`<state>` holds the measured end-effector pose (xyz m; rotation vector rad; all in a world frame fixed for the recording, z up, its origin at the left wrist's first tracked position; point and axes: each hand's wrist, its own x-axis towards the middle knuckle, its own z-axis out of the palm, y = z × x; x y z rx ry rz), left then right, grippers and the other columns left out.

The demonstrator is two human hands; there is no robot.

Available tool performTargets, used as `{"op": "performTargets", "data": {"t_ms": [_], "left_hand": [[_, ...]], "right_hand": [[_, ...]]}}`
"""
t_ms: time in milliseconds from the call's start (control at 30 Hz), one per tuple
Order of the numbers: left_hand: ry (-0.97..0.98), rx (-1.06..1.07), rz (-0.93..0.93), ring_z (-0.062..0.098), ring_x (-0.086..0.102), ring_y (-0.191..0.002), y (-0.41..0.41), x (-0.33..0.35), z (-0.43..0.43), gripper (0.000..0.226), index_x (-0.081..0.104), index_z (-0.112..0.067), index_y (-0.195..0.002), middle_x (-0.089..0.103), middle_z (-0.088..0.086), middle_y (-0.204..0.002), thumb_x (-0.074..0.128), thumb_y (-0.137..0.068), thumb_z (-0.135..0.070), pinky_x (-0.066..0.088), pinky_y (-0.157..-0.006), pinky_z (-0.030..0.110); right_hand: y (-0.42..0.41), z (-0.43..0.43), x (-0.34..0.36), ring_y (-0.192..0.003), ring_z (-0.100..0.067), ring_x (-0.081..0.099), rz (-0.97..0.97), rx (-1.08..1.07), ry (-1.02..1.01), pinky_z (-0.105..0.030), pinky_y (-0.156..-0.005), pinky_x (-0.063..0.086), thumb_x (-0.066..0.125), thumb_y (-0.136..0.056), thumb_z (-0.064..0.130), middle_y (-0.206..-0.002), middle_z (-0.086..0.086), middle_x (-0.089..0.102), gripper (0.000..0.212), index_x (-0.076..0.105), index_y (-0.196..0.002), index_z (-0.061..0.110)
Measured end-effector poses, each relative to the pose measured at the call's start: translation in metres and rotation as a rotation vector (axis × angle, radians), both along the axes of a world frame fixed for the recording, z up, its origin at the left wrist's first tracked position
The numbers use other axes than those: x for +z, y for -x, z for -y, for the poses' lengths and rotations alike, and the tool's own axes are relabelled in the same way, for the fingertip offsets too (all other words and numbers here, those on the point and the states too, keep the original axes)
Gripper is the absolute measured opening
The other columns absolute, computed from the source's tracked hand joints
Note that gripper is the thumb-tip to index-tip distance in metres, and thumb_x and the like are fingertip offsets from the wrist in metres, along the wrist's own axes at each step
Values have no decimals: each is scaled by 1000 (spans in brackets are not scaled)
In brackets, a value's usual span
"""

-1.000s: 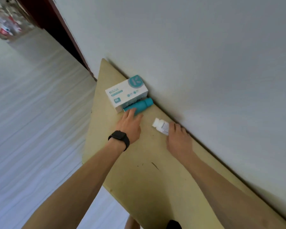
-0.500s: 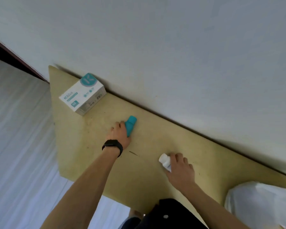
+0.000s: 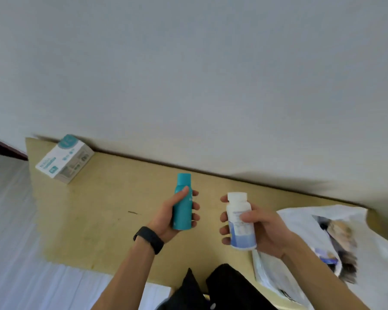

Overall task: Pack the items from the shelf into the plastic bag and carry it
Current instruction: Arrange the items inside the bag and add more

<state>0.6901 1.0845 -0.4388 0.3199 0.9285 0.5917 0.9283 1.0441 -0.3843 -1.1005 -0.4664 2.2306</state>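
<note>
My left hand [image 3: 166,219] grips a teal spray bottle [image 3: 182,204] upright above the middle of the wooden shelf [image 3: 103,211]. Beside it, my right hand [image 3: 263,229] holds a white pill bottle [image 3: 240,222] with a blue label, also upright and lifted off the shelf. A white plastic bag [image 3: 300,229] lies on the shelf at the right, its mouth open with several items inside. A white and teal box [image 3: 64,159] rests at the shelf's far left corner against the wall.
A pale wall [image 3: 211,74] runs along the back of the shelf. The floor [image 3: 7,242] lies below at the left. My dark clothing [image 3: 211,289] shows at the bottom edge.
Both hands have lifted their bottles off the shelf and brought them upright toward me. The view has swung right, so the plastic bag shows more fully.
</note>
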Motion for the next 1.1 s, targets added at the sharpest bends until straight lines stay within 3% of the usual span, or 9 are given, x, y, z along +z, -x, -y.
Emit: {"op": "performTargets", "data": {"t_ms": [133, 267, 400, 500, 633, 733, 933, 1000, 1100], "left_hand": [[-207, -172, -15, 19, 50, -53, -92, 49, 10, 49, 58, -25, -123, 56, 5, -75, 57, -84, -55, 46, -53, 30], [-323, -358, -19, 21, 51, -49, -203, 94, 33, 54, 57, -17, -117, 58, 6, -72, 48, -87, -61, 47, -50, 29], [-557, -605, -225, 25, 62, -60, -306, 112, 64, 43, 55, -16, -109, 68, 4, -81, 59, -85, -52, 52, -58, 34], [-702, -837, -369, 21, 70, -75, -354, 95, 87, 36, 55, -21, -116, 72, 8, -97, 67, -88, -42, 56, -68, 34], [-721, -1065, -530, 22, 70, -92, -389, 53, 111, 48, 55, -26, -117, 70, 3, -106, 71, -81, -53, 56, -86, 44], [-734, -1189, -653, 17, 64, -94, -402, 17, 125, 50, 50, -17, -122, 64, 3, -108, 70, -85, -45, 54, -82, 36], [-588, -1028, -728, 28, 61, -106, -418, -12, 137, 57, 40, -16, -139, 58, 9, -122, 66, -91, -32, 54, -90, 50], [-884, -1013, -835, 25, 59, -111, -418, 1, 138, 54, 41, -18, -142, 58, 6, -124, 61, -93, -28, 50, -96, 43], [-1658, -1115, -1222, 26, 33, -136, -397, 30, 128, 50, 46, -31, -138, 37, 2, -148, 59, -89, -31, 32, -110, 42]], "right_hand": [[-76, 64, 38, -62, -28, 59, -65, -206, -99, -39, -60, 51, 86, -67, 24, -86, -19, 58, 56, 61, -114, 5], [-161, 145, 55, -49, -23, 56, -164, -437, -136, -32, -49, 47, 85, -70, 30, -76, -14, 58, 41, 66, -101, 9], [-226, 224, 51, -44, -25, 49, -113, -704, -71, -31, -46, 43, 92, -56, 28, -70, -15, 54, 61, 59, -102, 5], [-248, 268, 41, -45, -25, 46, -48, -805, 10, -32, -45, 43, 94, -51, 30, -72, -15, 50, 66, 58, -101, 7], [-250, 302, 30, -48, -26, 48, -34, -836, 47, -34, -48, 42, 90, -58, 32, -75, -15, 51, 61, 55, -102, 8], [-244, 314, 28, -48, -27, 50, -44, -881, 33, -33, -48, 43, 87, -62, 30, -76, -16, 53, 56, 54, -101, 8], [-228, 329, 22, -48, -29, 52, -43, -934, 100, -32, -47, 45, 81, -71, 24, -76, -19, 55, 41, 60, -100, 4], [-227, 329, 19, -47, -28, 52, -6, -938, 152, -31, -45, 45, 76, -78, 21, -76, -19, 56, 36, 57, -102, 2], [-226, 324, 13, -48, -28, 51, 39, -929, 217, -30, -48, 41, 70, -80, 26, -75, -17, 58, 36, 55, -103, 3]]}}
